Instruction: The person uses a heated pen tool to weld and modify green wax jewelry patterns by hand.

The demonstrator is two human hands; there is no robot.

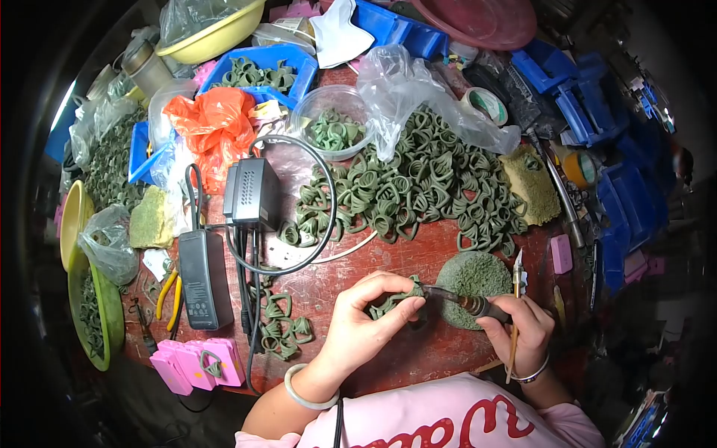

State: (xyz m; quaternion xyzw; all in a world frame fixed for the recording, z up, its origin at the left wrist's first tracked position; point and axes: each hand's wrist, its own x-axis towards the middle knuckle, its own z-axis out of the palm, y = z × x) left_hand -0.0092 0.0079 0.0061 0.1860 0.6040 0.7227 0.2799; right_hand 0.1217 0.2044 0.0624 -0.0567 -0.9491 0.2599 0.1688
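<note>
Near the table's front edge, my left hand (pixel 371 317) pinches a small green ring-shaped piece (pixel 388 305) between thumb and fingers. My right hand (pixel 523 328) is wrapped round the dark handle of a pen-like tool (pixel 476 305), whose thin tip reaches left to the green piece. A slim knife (pixel 515 299) with a wooden handle also sits upright between the fingers of my right hand. Behind the tool lies a round, rough green pad (pixel 474 280). A large heap of similar green pieces (pixel 418 179) covers the table beyond my hands.
To the left are a black power adapter (pixel 205 280), a grey box (pixel 252 193) with looped cables, yellow-handled pliers (pixel 169 299) and pink blocks (pixel 198 364). A clear bowl (pixel 331 123) and blue trays (pixel 302 63) stand behind. Right of the heap are a sponge (pixel 532 187) and tape (pixel 579 169).
</note>
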